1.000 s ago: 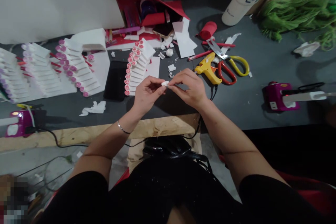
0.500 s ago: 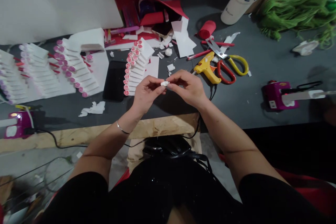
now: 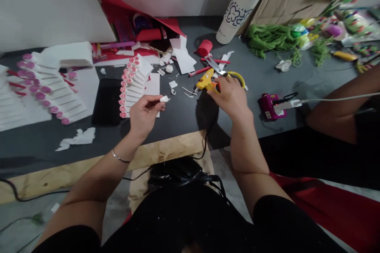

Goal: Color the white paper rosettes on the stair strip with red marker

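Observation:
Between the thumb and fingers of my left hand is a small folded piece of white paper, held above the table. My right hand is closed over the handle end of a yellow glue gun, its fingertips partly hidden. Scissors with one yellow handle loop lie right behind the gun, and my right hand covers their other loop. Left of my left hand, a row of white paper rolls with pink-red rose tips lies on white paper.
A black phone and purple-tipped rolls lie to the left. Behind are a red roll and a white bottle. To the right are a purple power socket, green yarn and another person's arm.
My hands have parted. My right hand has left the white paper piece and moved right onto the glue gun, while my left hand keeps the piece. The view has turned to the right.

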`<state>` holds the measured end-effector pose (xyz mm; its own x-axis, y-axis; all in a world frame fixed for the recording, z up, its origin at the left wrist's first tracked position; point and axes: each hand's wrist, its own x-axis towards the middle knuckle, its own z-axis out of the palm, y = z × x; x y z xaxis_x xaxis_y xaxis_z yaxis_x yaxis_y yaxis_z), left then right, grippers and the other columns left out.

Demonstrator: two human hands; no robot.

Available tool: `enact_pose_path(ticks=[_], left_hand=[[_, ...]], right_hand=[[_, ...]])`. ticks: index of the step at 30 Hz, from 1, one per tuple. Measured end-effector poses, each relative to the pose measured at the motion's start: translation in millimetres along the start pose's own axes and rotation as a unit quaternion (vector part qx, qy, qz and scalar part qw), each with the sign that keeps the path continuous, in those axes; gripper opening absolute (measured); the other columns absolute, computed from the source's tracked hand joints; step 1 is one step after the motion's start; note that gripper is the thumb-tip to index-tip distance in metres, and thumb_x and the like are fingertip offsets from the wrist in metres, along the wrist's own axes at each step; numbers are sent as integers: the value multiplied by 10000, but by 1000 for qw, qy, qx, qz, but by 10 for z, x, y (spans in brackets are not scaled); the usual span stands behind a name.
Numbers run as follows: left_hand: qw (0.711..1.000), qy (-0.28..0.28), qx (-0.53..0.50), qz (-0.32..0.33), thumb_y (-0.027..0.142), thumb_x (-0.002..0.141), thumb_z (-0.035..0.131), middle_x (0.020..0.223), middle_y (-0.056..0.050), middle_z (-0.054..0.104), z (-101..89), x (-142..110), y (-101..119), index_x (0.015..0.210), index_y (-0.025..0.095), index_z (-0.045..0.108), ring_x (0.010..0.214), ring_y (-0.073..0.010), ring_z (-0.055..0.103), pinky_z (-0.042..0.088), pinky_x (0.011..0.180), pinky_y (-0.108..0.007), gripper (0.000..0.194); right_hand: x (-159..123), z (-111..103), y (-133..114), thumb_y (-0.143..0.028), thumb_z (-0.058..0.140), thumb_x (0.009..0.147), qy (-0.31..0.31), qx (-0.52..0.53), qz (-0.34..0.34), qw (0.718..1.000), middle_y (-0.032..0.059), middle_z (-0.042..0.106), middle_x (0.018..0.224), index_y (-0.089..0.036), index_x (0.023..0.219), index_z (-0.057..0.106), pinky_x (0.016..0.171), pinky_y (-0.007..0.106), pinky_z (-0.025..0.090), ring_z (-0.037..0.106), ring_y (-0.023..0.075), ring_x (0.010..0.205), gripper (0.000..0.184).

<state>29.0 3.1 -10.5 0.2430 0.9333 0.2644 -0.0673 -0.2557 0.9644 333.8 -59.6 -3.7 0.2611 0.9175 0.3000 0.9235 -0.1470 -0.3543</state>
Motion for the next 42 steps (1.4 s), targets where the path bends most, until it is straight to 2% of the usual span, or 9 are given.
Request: enact_pose_path(ticks=[6,10,13,15,18,25,29,33,42], left_hand=[[997,10,51,53,589,887,858,784,-30,799,52,-92,-20,999,181,822,631,-116,750,637,635,-213,424],[989,14,100,110,637,945,780,824,-47,821,55,-118,5,1005,196,839,657,-122,758,638,683,-229,449],[979,15,140,149,599,987,748,847,-47,835,41,-118,20,1033,203,839,696,-128,777,636,721,-229,409],[968,9,162,191,550,1014,732,879,-50,849,25,-113,23,1038,206,837,759,-138,804,638,752,-225,361],[944,-13,196,265,487,1053,695,929,-46,862,-7,-106,21,1044,216,830,845,-149,828,646,792,-231,303],[889,-22,266,373,319,1082,680,960,-28,860,-44,-104,65,1146,213,786,848,-128,816,638,775,-218,164],[873,-2,261,411,266,1055,718,974,-10,854,-36,-96,78,1204,229,770,837,-124,808,638,762,-214,163],[874,6,287,392,345,1072,697,938,-1,851,-43,-101,67,1138,240,801,785,-122,797,639,723,-223,162],[874,-5,291,389,348,1083,676,954,-19,854,-60,-110,70,1143,234,804,808,-129,809,646,741,-226,182]], right_hand=[[31,232,118,-246,689,831,-38,-66,2,997,252,693,1191,-136,1107,686,1072,692,511,602,435,1205,297],[9,48,65,-265,685,806,-39,-32,32,998,249,694,1169,-140,1105,648,1068,664,519,628,422,1177,326],[-99,-172,-14,-383,674,862,-13,98,65,993,141,725,1082,-214,1093,646,910,519,597,669,302,969,288],[-202,-290,-120,-495,654,926,-43,245,56,967,57,713,953,-254,1014,664,721,392,590,627,201,757,257],[-352,-388,-335,-677,735,891,-119,435,22,892,27,700,843,-277,946,705,508,313,500,557,152,607,405],[-497,-429,-569,-684,813,857,-240,524,-46,816,23,744,830,-303,961,782,502,307,554,620,159,629,396],[-518,-427,-509,-653,769,913,-249,494,-74,830,29,776,873,-284,988,789,555,306,574,671,165,675,378],[-529,-435,-502,-660,742,931,-251,465,-96,844,37,790,880,-259,962,793,597,305,589,706,168,711,405],[-535,-470,-523,-577,789,930,-255,470,-97,839,26,795,875,-269,964,793,618,291,594,720,153,698,310]])
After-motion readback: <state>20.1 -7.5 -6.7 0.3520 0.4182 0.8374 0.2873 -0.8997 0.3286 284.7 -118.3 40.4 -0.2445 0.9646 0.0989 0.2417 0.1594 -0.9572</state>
